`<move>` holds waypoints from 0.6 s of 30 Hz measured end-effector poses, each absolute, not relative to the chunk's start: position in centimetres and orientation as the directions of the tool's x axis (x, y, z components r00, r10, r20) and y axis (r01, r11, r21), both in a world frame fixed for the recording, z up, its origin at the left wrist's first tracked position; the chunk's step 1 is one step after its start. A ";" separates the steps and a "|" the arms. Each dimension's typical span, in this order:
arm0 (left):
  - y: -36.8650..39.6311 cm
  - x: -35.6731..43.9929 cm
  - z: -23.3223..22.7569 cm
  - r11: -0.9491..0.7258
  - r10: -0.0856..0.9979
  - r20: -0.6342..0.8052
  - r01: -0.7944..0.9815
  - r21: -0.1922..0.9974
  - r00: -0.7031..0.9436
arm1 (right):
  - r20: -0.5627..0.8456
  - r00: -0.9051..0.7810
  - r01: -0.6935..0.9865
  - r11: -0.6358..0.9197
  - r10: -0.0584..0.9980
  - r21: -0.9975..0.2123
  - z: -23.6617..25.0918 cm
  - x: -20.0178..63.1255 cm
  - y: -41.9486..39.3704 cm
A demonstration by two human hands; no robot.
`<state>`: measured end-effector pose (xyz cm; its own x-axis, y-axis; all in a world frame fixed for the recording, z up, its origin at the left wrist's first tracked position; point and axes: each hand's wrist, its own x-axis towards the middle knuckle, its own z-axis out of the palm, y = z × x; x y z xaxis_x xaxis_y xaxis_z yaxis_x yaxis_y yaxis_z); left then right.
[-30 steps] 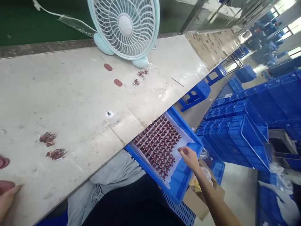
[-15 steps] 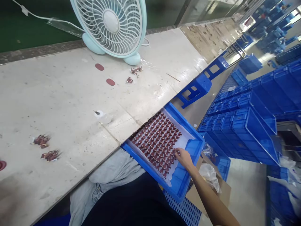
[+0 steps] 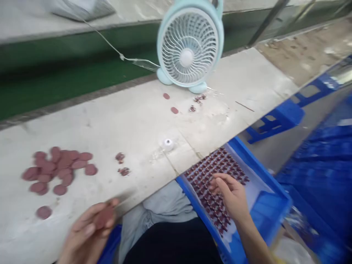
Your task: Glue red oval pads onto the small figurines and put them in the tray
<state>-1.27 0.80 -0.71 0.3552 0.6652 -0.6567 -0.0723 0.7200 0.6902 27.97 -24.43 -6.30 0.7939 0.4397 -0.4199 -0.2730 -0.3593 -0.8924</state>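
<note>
My left hand is closed on a reddish-brown oval disc, holding it above the table's near edge. My right hand hovers over a blue tray, its fingers loosely curled and apart, with nothing visible between them. Rows of small dark-red pieces lie on white lining in the tray; my right hand hides some of them. On the table at left is a loose pile of similar oval discs. Two small clusters of dark-red parts sit between that pile and a small white bottle.
A light-blue fan stands at the back of the white table. Two discs, small red clusters and a thin stick lie near it. Blue stools and blue crates are at right.
The view has swung left, bringing the disc pile into sight. My right hand has drawn back from the tray's pieces. My left hand, formerly a blur at the edge, now shows with a disc.
</note>
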 end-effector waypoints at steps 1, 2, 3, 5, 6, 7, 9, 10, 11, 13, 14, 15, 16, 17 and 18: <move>0.5 -1.0 -1.0 0.742 0.648 -0.664 -0.117 0.660 0.373 | -0.450 0.707 -0.357 -0.274 0.546 -0.893 -5.2 26.6 -21.5; 0.2 -0.7 -1.3 0.764 0.628 -0.671 -0.150 0.627 0.394 | -0.469 0.603 -0.444 -0.217 0.645 -0.869 -4.2 25.3 -18.6; -0.2 -0.3 -1.6 0.779 0.614 -0.671 -0.182 0.600 0.416 | -0.468 0.508 -0.516 -0.179 0.723 -0.838 -3.3 24.2 -15.9; -1.1 0.4 -1.9 0.799 0.591 -0.655 -0.233 0.554 0.471 | -0.439 0.353 -0.707 -0.071 0.826 -0.703 -2.3 23.2 -11.1; -1.5 0.7 -1.9 0.805 0.584 -0.639 -0.255 0.536 0.500 | -0.415 0.307 -0.795 -0.009 0.857 -0.607 -2.1 23.2 -9.1; -1.8 1.0 -1.9 0.810 0.577 -0.623 -0.273 0.518 0.529 | -0.393 0.283 -0.855 0.044 0.875 -0.517 -2.0 23.6 -7.4; -2.3 1.5 -1.6 0.821 0.563 -0.594 -0.302 0.485 0.575 | -0.367 0.273 -0.905 0.108 0.889 -0.412 -2.0 24.8 -4.8; -2.5 1.7 -1.6 0.824 0.559 -0.583 -0.315 0.471 0.589 | -0.363 0.273 -0.905 0.109 0.891 -0.412 -1.9 25.3 -4.0; -2.5 1.9 -1.5 0.826 0.557 -0.576 -0.326 0.460 0.598 | -0.365 0.261 -0.912 0.105 0.894 -0.396 -1.6 25.7 -3.6; -2.5 2.5 -1.6 0.825 0.559 -0.563 -0.341 0.451 0.609 | -0.372 0.264 -0.900 0.090 0.890 -0.426 -0.9 25.5 -3.8; -2.5 2.7 -1.7 0.824 0.560 -0.555 -0.344 0.450 0.616 | -0.365 0.284 -0.868 0.075 0.887 -0.491 -0.5 24.9 -4.3; -2.4 3.0 -1.8 0.825 0.558 -0.547 -0.344 0.449 0.625 | -0.349 0.316 -0.812 0.061 0.882 -0.580 -0.1 24.1 -5.1; -2.4 3.2 -2.0 0.827 0.554 -0.540 -0.343 0.446 0.634 | -0.318 0.355 -0.727 0.046 0.879 -0.685 0.3 23.0 -6.0; -2.3 3.4 -2.1 0.829 0.551 -0.534 -0.344 0.441 0.642 | -0.273 0.390 -0.632 0.040 0.879 -0.774 0.7 21.9 -6.8; -2.3 3.6 -2.3 0.832 0.546 -0.532 -0.344 0.436 0.647 | -0.228 0.438 -0.536 0.049 0.870 -0.843 0.9 20.7 -7.6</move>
